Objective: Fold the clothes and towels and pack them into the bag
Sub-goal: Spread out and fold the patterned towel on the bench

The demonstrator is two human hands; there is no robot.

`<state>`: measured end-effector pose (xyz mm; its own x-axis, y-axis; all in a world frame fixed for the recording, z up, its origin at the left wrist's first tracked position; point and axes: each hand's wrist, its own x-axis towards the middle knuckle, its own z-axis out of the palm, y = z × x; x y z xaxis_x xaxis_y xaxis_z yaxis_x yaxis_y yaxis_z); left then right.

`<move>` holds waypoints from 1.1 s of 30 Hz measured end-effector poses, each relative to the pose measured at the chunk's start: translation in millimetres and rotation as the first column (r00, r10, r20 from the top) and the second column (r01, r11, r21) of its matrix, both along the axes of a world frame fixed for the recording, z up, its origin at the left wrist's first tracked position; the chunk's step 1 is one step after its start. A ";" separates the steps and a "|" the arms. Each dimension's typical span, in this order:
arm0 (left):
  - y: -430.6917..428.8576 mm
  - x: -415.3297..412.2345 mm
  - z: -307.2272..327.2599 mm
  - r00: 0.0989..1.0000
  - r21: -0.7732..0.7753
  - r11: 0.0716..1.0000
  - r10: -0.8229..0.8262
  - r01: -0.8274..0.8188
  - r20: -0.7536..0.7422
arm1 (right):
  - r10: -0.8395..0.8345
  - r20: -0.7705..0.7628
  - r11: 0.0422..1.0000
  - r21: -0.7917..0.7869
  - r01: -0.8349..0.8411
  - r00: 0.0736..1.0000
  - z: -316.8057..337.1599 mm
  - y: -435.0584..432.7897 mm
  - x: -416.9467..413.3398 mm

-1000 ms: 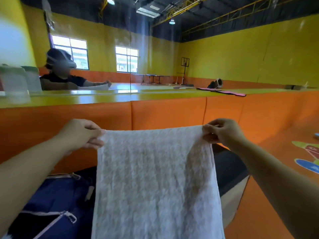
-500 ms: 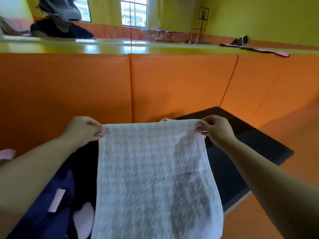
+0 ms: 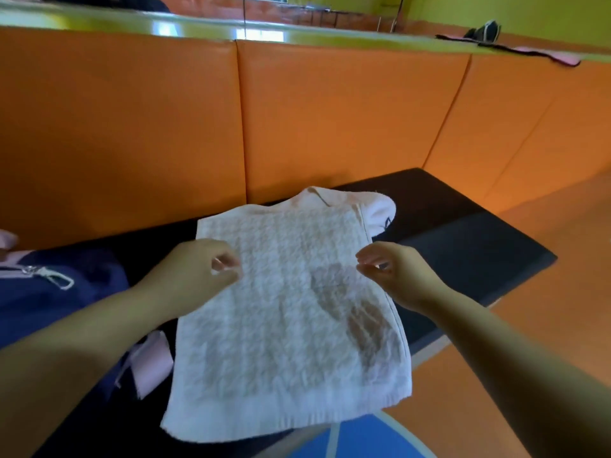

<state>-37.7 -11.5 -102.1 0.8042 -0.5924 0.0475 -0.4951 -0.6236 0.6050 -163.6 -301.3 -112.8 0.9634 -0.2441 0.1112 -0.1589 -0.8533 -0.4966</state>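
Note:
A white textured towel (image 3: 291, 312) with a brownish stain lies spread flat on the black mat (image 3: 463, 256), partly over my lap. My left hand (image 3: 195, 276) hovers over the towel's left edge, fingers loosely curled and holding nothing. Over the right edge, my right hand (image 3: 396, 276) has thumb and fingers slightly apart, also free of the cloth. A pale pink garment (image 3: 380, 209) peeks out from under the towel's far end. The navy blue bag (image 3: 49, 302) with a silver zipper pull sits at the left, partly hidden by my left arm.
An orange padded wall (image 3: 330, 120) rises right behind the mat. A pink strap or tag (image 3: 150, 361) lies beside the bag. Orange floor with a blue marking (image 3: 360, 438) extends to the right and front. A dark item rests on the far ledge (image 3: 486, 29).
The towel, held up by its top corners before, now lies flat on the mat. Both hands have let go and drawn back to its middle. The camera has tilted down.

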 end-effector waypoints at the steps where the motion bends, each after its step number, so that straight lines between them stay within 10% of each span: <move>1: 4.0 -12.6 -2.8 0.997 0.056 0.997 -0.058 0.056 0.041 | 0.037 -0.017 0.998 -0.043 -0.037 0.999 -2.2 4.8 -11.1; 10: 49.5 -94.3 -50.8 0.951 0.302 0.922 -0.287 0.243 0.113 | 0.280 -0.167 0.897 -0.307 -0.320 0.945 -27.9 47.8 -95.1; 20: 67.4 -116.8 -64.0 0.916 0.494 0.810 -0.396 0.315 0.065 | 0.112 -0.346 0.766 -0.567 -0.302 0.932 -68.7 66.2 -112.6; 33: 49.2 -127.2 -68.7 0.779 0.463 0.862 -0.432 0.208 0.454 | 0.167 -0.169 0.887 -0.405 -0.223 0.971 -45.7 53.9 -129.1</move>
